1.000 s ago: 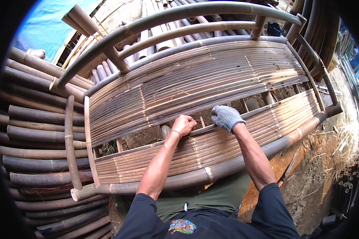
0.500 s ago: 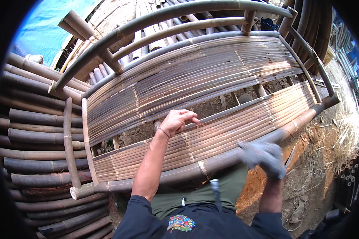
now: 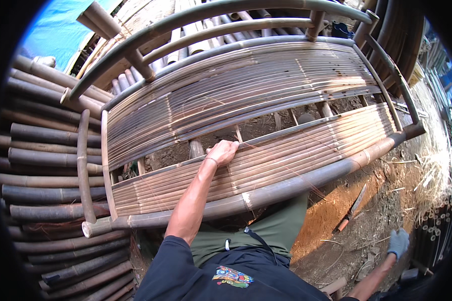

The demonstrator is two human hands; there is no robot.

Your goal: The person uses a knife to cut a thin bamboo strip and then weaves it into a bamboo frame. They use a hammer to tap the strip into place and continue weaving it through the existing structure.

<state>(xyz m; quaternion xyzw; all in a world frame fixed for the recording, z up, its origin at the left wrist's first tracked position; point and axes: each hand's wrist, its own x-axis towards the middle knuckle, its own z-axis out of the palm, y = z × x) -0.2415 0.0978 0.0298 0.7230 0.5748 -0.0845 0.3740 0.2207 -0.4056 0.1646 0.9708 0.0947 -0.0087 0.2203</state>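
My left hand is closed at the inner edge of the front slat panel of a bamboo bench. A thin reddish string runs from its fingers across the slats and dangles over the thick front rail. My right hand, in a grey glove, is stretched far out to the right, low over the ground and away from the bench. Its fingers look apart, with nothing visible in them. A knife with an orange handle lies on the dirt between that hand and the bench.
Bamboo poles are stacked along the left. The bench's curved backrest and side arm rise around the seat. A gap splits its two slat panels. Straw-like shavings and cut bamboo ends lie at right.
My right hand has left the front rail and swung out to the lower right, uncovering the knife. My left hand has lowered onto the slat edge. The string now hangs loose over the rail.
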